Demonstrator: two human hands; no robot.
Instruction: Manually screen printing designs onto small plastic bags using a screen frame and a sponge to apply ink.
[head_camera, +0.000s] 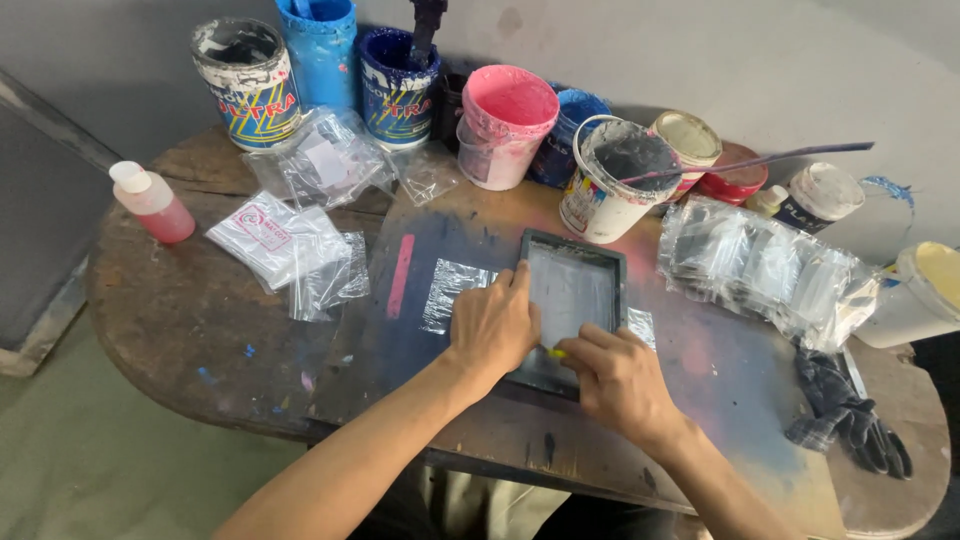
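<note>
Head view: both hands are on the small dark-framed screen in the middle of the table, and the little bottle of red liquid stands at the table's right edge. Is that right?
Not quite. In the head view the left hand and right hand do rest on the dark-framed screen, but the bottle of red liquid lies near the table's left edge, not the right.

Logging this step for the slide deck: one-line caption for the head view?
Left hand steadies a small framed screen on a paint-stained table while right hand works its lower edge.
</note>
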